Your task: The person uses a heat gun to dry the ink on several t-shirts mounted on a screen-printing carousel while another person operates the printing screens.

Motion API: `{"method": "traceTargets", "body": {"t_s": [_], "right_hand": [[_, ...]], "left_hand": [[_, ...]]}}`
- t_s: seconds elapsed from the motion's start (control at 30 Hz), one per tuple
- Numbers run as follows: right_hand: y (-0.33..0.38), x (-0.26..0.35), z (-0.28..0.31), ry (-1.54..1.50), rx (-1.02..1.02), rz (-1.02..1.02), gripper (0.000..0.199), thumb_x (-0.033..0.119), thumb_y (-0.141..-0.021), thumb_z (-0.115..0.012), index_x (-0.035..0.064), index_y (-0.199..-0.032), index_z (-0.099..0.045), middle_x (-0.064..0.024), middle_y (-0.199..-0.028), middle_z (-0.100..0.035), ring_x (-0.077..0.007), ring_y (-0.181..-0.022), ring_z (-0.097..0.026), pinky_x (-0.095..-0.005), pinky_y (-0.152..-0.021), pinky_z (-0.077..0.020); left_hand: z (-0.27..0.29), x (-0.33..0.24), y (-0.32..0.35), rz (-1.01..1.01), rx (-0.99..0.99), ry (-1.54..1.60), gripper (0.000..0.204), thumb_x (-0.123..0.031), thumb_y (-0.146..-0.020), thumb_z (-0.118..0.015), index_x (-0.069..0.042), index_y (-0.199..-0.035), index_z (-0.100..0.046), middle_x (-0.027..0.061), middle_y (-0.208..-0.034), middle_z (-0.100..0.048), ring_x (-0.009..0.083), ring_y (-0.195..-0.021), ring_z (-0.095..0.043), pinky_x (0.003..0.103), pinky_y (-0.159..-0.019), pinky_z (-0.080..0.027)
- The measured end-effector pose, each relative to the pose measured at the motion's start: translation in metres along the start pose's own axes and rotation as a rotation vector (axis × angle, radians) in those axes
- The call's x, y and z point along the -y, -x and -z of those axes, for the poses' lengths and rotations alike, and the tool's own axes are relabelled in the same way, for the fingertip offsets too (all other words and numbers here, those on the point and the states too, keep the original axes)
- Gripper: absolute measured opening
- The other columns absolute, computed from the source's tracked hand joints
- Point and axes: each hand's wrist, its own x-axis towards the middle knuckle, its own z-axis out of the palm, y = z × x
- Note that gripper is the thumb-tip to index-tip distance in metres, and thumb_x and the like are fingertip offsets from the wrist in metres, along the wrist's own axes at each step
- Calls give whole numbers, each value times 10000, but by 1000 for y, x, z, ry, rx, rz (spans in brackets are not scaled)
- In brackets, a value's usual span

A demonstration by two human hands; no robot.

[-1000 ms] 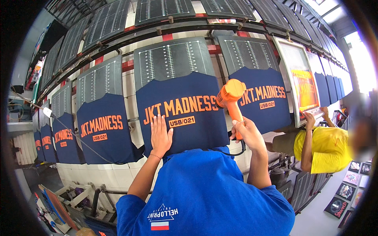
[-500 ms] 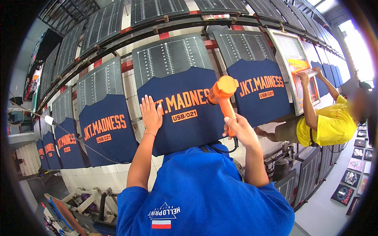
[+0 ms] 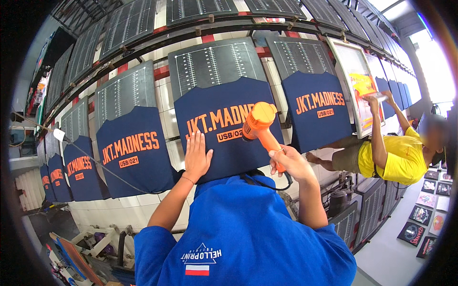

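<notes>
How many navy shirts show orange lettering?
6: the shirt at the left hand, one shirt right of it, four shirts left of it. Others may hide beneath the screen.

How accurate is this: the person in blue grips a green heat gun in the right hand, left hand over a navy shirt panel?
The heat gun is orange, not green, as the head view shows; the right hand does grip it, with the left hand over a navy shirt panel.

Yellow-shirted co-worker (image 3: 393, 157) | pale screen frame (image 3: 347, 89) (orange-smeared inside) | square prints (image 3: 421, 214), lower right
</notes>
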Motion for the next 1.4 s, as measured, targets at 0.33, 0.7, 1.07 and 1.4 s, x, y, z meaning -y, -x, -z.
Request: {"method": "traceTargets", "body": {"t_s": [0.33, 0.7, 1.07, 1.4], "right_hand": [[-2, -2, -28, 11, -64, 50, 330, 338, -971, -618, 17, -1027, -569, -29, -726, -603, -126, -601, -646, -246, -470, -485], [-2, -8, -51, -12, -108, 87, 312, 305, -980, -614, 1, -1031, -565, -31, -710, -601, -120, -585, -633, -235, -472, -474], [-6, -8, -70, 48, -107, 111, 294, 302, -983, -610, 12, -983, -562, -30, -713, -601, -105, -583, -620, -225, -487, -464], [-12, -12, -73, 84, -8, 81, 277, 270, -985, -606, 8, -1059, -557, -33, -745, -609, -125, -611, -646, -239, -493, -492]], "left_hand": [[-1, 34, -41, 101, -136, -48, 678, -349, -989, -496, 58, -1501, -315, 231, -1581, -289, 383, -1487, -229, 491, -1220, -177], [2, 18, 8, -57, -43, 63, 714, -335, -960, -536, 75, -1496, -302, 244, -1585, -272, 403, -1492, -208, 503, -1219, -153], [0, 30, -35, -3, -110, -3, 686, -354, -985, -513, 74, -1489, -327, 237, -1577, -294, 377, -1490, -227, 491, -1222, -165], [0, 27, -3, -43, -94, 49, 689, -348, -983, -514, 81, -1487, -324, 238, -1575, -301, 381, -1490, -230, 488, -1224, -158]]}}
